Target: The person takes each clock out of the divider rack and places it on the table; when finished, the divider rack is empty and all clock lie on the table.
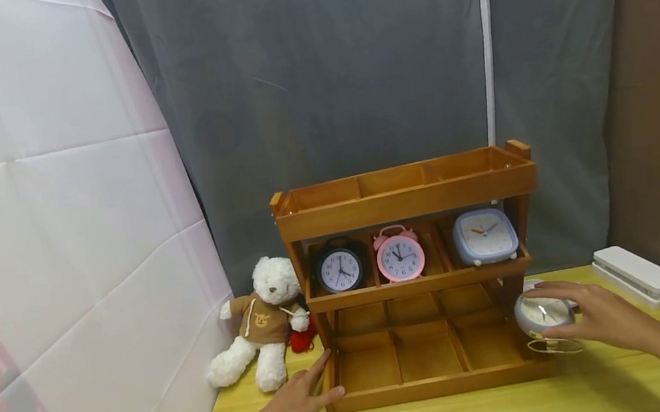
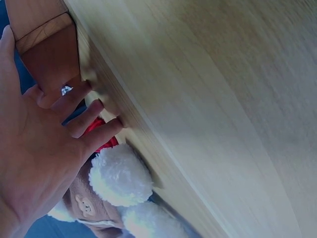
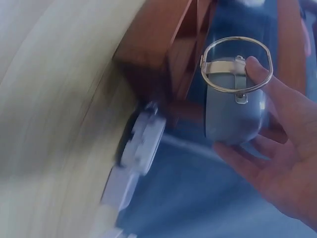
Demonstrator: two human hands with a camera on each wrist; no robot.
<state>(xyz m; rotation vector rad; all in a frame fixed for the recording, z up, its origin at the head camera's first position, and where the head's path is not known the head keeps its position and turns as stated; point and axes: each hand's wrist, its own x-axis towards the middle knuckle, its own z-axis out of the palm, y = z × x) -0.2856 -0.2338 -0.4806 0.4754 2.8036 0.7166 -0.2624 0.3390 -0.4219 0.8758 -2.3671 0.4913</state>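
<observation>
My right hand (image 1: 604, 315) grips a round grey-blue clock (image 1: 543, 316) at the right side of the wooden shelf (image 1: 408, 203); the right wrist view shows its metal ring (image 3: 237, 90) and the thumb on its body (image 3: 230, 116). My left hand (image 1: 293, 401) rests with spread fingers on the shelf's lower left corner. In the left wrist view, the left hand (image 2: 44, 148) has its fingertips near the tabletop. The middle tier holds a black clock (image 1: 339, 270), a pink clock (image 1: 400, 258) and a square blue clock (image 1: 485, 236). Its upper and lower compartments hold nothing visible.
A white teddy bear in a brown top (image 1: 263, 320) sits left of the shelf, beside a red object (image 1: 302, 340). At the right lies a white box-like object (image 1: 639, 271). Another pale item, partly hidden, is behind my right hand. Curtains stand behind.
</observation>
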